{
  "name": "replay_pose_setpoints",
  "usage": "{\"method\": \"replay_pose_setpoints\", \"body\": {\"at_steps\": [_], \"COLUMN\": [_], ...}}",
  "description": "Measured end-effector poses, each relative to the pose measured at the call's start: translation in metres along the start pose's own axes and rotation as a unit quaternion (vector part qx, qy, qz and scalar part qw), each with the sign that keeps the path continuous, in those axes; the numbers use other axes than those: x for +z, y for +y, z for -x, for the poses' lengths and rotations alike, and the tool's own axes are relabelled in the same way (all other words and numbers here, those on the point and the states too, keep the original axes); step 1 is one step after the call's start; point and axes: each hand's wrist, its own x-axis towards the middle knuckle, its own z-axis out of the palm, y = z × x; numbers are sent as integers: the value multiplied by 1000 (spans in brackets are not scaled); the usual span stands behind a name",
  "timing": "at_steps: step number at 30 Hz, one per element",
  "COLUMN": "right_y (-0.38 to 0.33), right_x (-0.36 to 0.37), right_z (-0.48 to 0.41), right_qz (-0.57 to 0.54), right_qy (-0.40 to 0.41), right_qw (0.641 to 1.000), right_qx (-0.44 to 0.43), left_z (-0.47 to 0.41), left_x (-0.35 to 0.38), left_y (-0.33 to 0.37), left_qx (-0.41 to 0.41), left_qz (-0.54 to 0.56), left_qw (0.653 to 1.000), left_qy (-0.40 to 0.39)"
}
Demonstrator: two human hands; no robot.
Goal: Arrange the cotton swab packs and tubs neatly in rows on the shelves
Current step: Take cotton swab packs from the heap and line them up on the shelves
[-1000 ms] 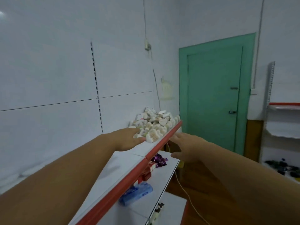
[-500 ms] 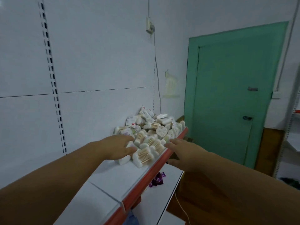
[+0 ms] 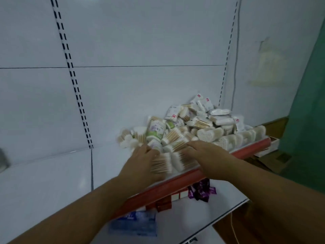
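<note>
Left hand [image 3: 142,162] at near edge of cotton swab pile [image 3: 184,125]. Fingers blurred, so can't tell if you grip or only push. Right hand [image 3: 209,155] flat, fingers straight, resting on loose swab bundles [image 3: 168,162] at front of top shelf [image 3: 52,182].

Pile heaped at 1 o'clock from your hands.

Heart-shaped tubs [image 3: 235,138] at 2 o'clock along red lip [image 3: 249,148] look lined up.

Judgement: early stage. Most of heap unsorted. Bare shelf at 9 o'clock has no rows yet.

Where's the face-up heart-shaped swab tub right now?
In the head view, the heart-shaped tub lies on the upper shelf, in the right half of the swab pile, just beyond the right hand and behind the red front edge.
</note>
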Motion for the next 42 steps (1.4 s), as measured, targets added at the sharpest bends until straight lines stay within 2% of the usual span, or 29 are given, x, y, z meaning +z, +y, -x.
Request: {"method": "replay_pose_setpoints", "body": {"at_steps": [3,7,11,13,15,16,17,18,21,22,23,24,26,28,30,33,35,36,37,38,39,40,41,42], "right_y": [9,17,24,29,35,38,40,42,44,45,44,40,27,8,-12,-56,-98,-124,-152,-179,-206,-234,-260,-285], "right_x": [9,12,20,22,24,26,27,28,25,22,19,13,2,-9,-20,-33,-45,-53,-62,-67,-68,-68,-68,-70], "right_z": [-8,-18,-25,-25,-24,-24,-24,-24,-23,-22,-23,-24,-28,-32,-35,-40,-47,-50,-51,-53,-56,-57,-58,-59], "right_qz": [6,14,-38,-50,-42,-29,-29,-43,-76,-82,-92,-100,-104,-93,-101,-214,-375,-481,-595,-699,-777,-827,-857,-872], "right_qy": [23,55,73,82,112,133,147,149,150,156,160,163,175,189,189,177,156,138,116,87,41,-9,-56,-104], "right_qw": [999,997,995,993,988,985,982,981,977,975,973,971,966,961,963,960,914,866,796,710,628,562,513,479], "right_qx": [-43,-57,-55,-67,-92,-108,-116,-117,-128,-136,-140,-142,-158,-179,-163,-41,7,9,-2,-6,-4,0,2,8], "left_z": [6,15,25,28,32,34,35,38,51,60,69,79,101,125,151,192,218,231,243,256,267,279,290,300], "left_x": [9,17,15,12,8,6,2,-3,-24,-30,-35,-39,-43,-51,-63,-82,-95,-101,-106,-110,-112,-114,-116,-118], "left_y": [7,9,16,19,25,29,33,36,34,30,24,17,4,-9,-24,-46,-60,-67,-74,-81,-88,-94,-102,-110], "left_qx": [-49,-80,-106,-111,-130,-150,-180,-218,-279,-269,-257,-252,-256,-262,-260,-250,-242,-240,-239,-238,-237,-238,-240,-244], "left_qz": [31,78,98,125,210,288,389,500,799,852,883,898,906,904,902,898,892,887,881,875,867,859,850,842], "left_qw": [997,989,979,968,940,909,859,787,484,403,347,315,299,304,311,322,335,344,355,367,380,391,403,412], "left_qy": [54,94,142,187,235,260,280,286,221,198,184,175,159,148,149,169,184,192,200,209,218,228,239,249]}}
